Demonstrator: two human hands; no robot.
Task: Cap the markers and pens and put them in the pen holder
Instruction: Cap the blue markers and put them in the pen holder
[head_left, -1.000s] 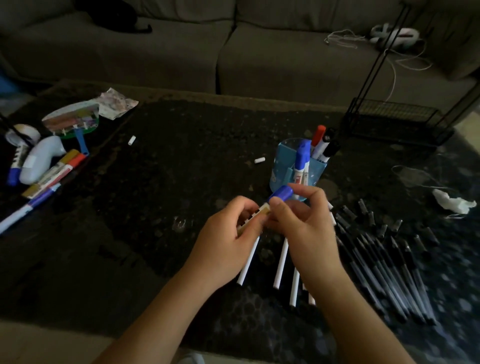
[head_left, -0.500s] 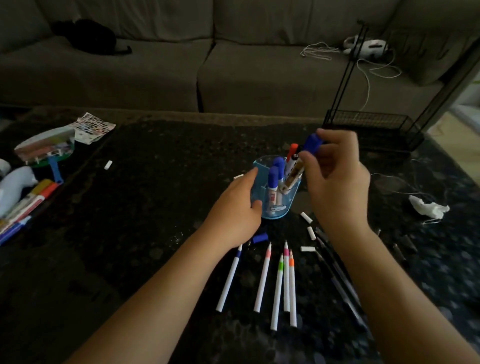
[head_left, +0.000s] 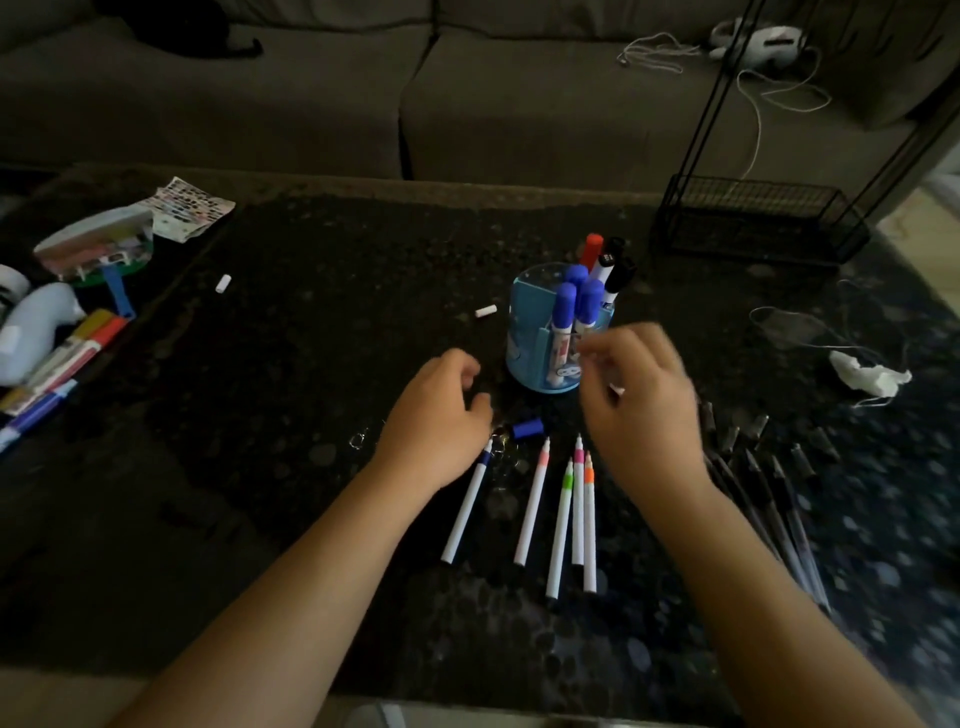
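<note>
At the far left of the counter (head_left: 311, 364) a few fat markers (head_left: 67, 358) lie well apart from the job. My left grip (head_left: 441, 410) hangs loosely curled, with nothing in it that I can see, over the tip of the leftmost pen. A blue cap (head_left: 527, 429) lies just beside it. Five thin white pens (head_left: 532, 506) lie uncapped between my arms, tips toward the pen holder (head_left: 524, 358), which stands upright with capped markers inside. My right grip (head_left: 639, 410) is blurred before the holder, so I cannot tell whether it pinches anything. Black pens (head_left: 779, 499) lie further right. I judge the thin pens light, stiff and apt to roll. I would take one at mid-barrel, clear of the inked tip.
</note>
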